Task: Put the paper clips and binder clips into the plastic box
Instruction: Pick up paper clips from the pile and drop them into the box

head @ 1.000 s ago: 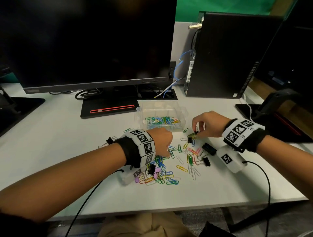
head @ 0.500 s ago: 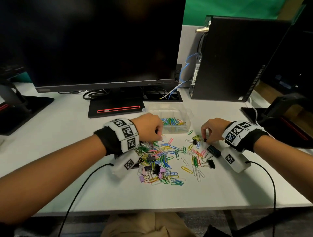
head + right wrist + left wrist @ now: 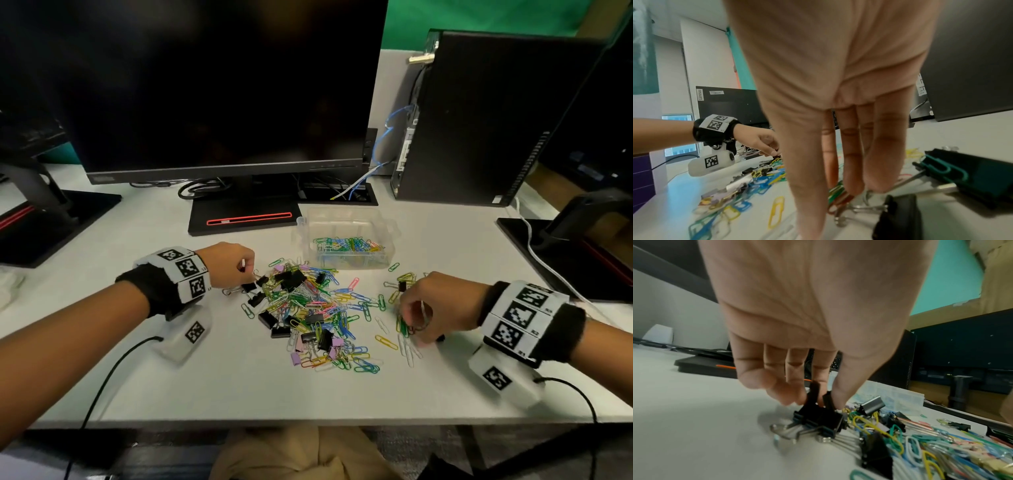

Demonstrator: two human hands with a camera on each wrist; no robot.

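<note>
A clear plastic box [image 3: 305, 226] holding several coloured paper clips stands behind a loose pile of paper clips and black binder clips [image 3: 308, 308]. My left hand [image 3: 247, 272] is at the pile's left edge. Its thumb and fingers pinch a black binder clip [image 3: 818, 416] that still touches the table [image 3: 694, 426]. My right hand [image 3: 409, 325] is right of the pile, reaching down to the table. Its thumb and fingers pinch a small bunch of green and red paper clips [image 3: 838, 194]. A black binder clip [image 3: 898, 216] lies just beside those fingers.
A monitor [image 3: 205, 85] on its black stand [image 3: 239, 219] is behind the box, with a computer tower [image 3: 479, 120] at the back right. Other monitor bases sit at the far left [image 3: 51, 219] and far right [image 3: 565, 246]. Cables trail from both wrists.
My left hand moved from the front of the box back to the pile's left edge and took hold of a binder clip. My right hand shifted nearer to me, onto loose paper clips.
</note>
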